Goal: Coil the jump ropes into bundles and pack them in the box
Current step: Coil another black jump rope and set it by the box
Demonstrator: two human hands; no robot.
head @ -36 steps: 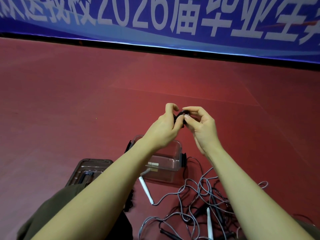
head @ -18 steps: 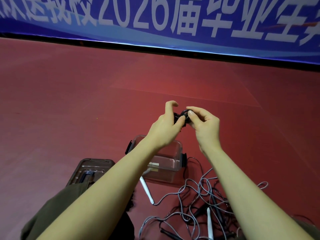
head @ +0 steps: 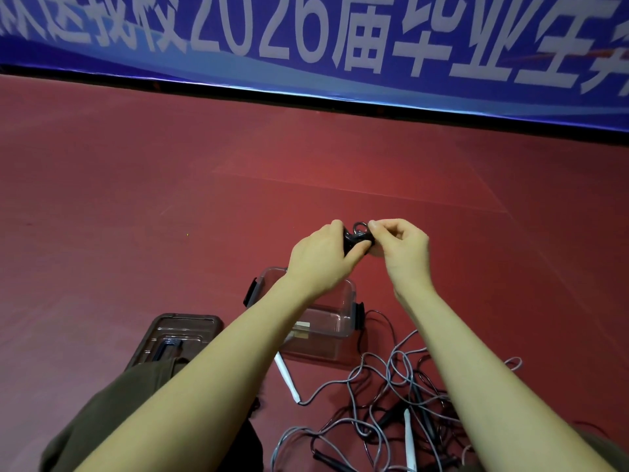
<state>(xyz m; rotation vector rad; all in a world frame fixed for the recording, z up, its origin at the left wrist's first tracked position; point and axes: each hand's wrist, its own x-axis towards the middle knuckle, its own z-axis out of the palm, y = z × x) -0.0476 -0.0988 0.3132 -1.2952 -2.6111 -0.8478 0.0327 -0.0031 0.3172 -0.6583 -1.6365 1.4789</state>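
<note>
A dark red floor (head: 136, 216) fills the head view, and along its far edge hangs a blue banner (head: 306, 46) with large pale characters and the figure 2026. Both bare forearms reach forward over the floor, and the hands meet in the air above a clear box (head: 326, 330). The left hand (head: 323, 258) has its fingers and thumb curled round a small black bundle (head: 357, 238) of rope, and the right hand (head: 403, 247) pinches the same bundle from the other side, a thin black loop standing up between the two. The box sits open on the floor below the hands, with black clips at its ends and a pale label inside; what else it holds cannot be told. Its lid (head: 177, 337) lies flat on the floor just left of it, partly behind an olive-green knee (head: 136, 403). Near the box, under the right forearm, a tangle of grey ropes (head: 384, 396) and black ropes (head: 422, 413) lies loose on the floor, with white handles (head: 287, 378) among them
</note>
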